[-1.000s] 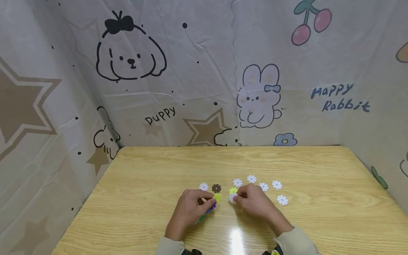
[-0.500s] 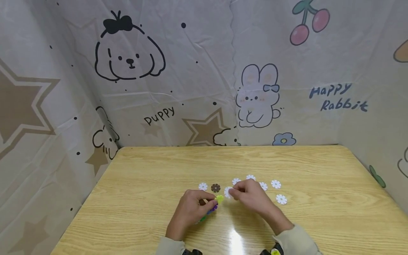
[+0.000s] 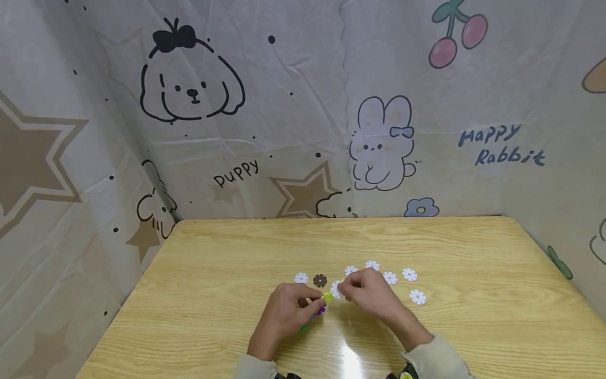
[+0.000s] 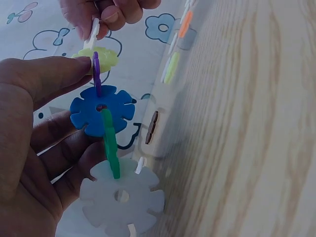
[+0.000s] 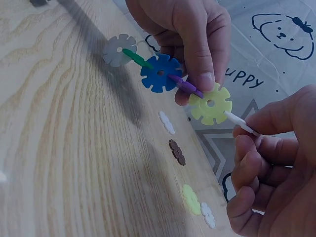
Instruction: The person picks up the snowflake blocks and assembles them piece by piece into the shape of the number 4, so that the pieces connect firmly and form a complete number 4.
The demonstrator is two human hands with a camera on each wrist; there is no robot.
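My left hand [image 3: 286, 313] pinches a yellow notched plastic disc [image 5: 211, 102] between thumb and fingers. That disc ends a chain of interlocking discs: purple [image 4: 97, 74], blue [image 4: 86, 111], green [image 4: 111, 145] and a translucent whitish one [image 4: 98, 197]. They slot edge to edge and hang below the left palm, above the table. My right hand [image 3: 374, 295] pinches a white disc [image 3: 336, 289] by its edge. In the right wrist view the white disc stands edge-on, meeting the yellow disc's rim; how deep it sits in a notch I cannot tell.
On the wooden table [image 3: 227, 263] beyond the hands lie a white disc [image 3: 301, 278], a brown disc [image 3: 320, 280], a yellow disc [image 5: 191, 200] and an orange one [image 4: 185, 23]. Several white discs [image 3: 409, 274] are spread to the right. A printed curtain [image 3: 284, 121] surrounds the table.
The right hand has brought the white disc leftward to the yellow disc, closing the gap between them. The left hand has shifted slightly right, still pinching the chain.
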